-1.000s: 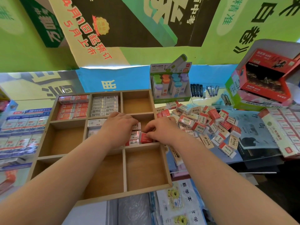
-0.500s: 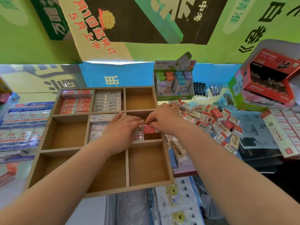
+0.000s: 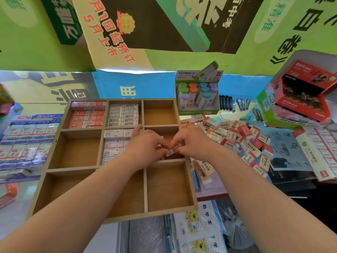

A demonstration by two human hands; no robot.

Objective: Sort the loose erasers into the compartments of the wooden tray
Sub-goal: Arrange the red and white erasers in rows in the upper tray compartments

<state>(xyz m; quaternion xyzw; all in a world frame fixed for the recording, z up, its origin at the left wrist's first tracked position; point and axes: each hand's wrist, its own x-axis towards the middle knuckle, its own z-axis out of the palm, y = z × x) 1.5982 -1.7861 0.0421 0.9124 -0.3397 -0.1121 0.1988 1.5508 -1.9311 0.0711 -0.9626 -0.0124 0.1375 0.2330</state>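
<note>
Hands [image 3: 144, 148] [image 3: 193, 143] closer now, both on eraser [image 3: 171, 152]

A stationery shop: boxed erasers [image 3: 237, 137] heaped on the worktop [image 3: 209, 193], retail display boxes [image 3: 197, 95], exercise books [image 3: 198, 227], advertising posters [image 3: 145, 24] behind

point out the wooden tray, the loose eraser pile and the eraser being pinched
wooden tray [image 3: 169, 187]: head view, bare floor of its near right compartment
loose eraser pile [image 3: 242, 136]: head view, a red-and-white eraser mid-pile
pinched eraser [image 3: 171, 152]: head view, its visible barcoded end
</note>
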